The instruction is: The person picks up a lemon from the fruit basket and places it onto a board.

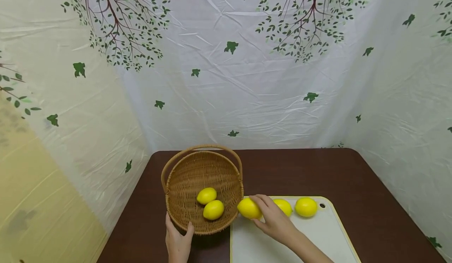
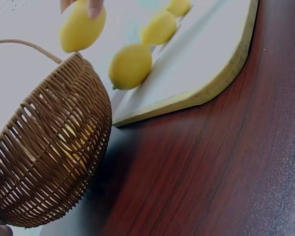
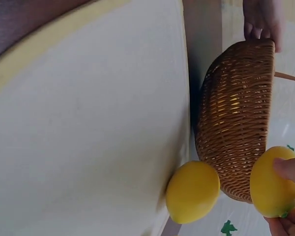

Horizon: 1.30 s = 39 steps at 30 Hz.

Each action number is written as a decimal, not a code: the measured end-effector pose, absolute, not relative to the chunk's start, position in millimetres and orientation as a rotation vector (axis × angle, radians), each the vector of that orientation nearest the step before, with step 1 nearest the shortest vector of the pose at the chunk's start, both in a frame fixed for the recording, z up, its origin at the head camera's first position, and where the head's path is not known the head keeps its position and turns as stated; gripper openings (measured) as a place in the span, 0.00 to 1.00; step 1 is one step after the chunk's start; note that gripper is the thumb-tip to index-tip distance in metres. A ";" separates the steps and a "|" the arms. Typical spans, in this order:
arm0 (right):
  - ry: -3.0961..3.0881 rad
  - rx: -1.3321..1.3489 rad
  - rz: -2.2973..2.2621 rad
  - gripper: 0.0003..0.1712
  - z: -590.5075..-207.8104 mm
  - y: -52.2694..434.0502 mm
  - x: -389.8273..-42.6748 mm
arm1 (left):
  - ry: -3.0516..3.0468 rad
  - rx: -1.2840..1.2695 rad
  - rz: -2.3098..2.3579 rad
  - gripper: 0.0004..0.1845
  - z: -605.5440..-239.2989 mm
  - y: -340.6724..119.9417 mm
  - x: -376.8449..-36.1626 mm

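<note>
The right hand [image 1: 277, 222] pinches a lemon [image 1: 248, 209] just right of the basket [image 1: 190, 173], one end pointing left toward its open mouth, while the left hand [image 1: 178, 240] grips the near rim.

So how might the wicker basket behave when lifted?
The wicker basket is probably light for its size, given its gappy weave. Gripped at one side by the left hand, it may tip. Rounded lemons inside could roll.
</note>
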State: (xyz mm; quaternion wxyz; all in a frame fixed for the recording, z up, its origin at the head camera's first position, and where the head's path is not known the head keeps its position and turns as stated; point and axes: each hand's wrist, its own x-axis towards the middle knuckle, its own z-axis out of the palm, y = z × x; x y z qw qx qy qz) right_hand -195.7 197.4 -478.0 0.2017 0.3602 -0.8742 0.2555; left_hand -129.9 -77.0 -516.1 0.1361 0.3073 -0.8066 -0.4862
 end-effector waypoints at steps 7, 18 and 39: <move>-2.453 1.019 0.707 0.37 -488.4 204.6 -190.4 | -2.345 0.894 -1.418 0.49 -513.7 -78.4 -131.6; -2.402 1.067 0.705 0.37 -515.9 209.8 -182.0 | -2.354 0.900 -1.425 0.50 -512.3 -77.8 -132.4; -2.563 1.145 0.693 0.37 -541.1 210.1 -170.3 | -2.361 0.931 -1.440 0.50 -511.3 -79.7 -134.0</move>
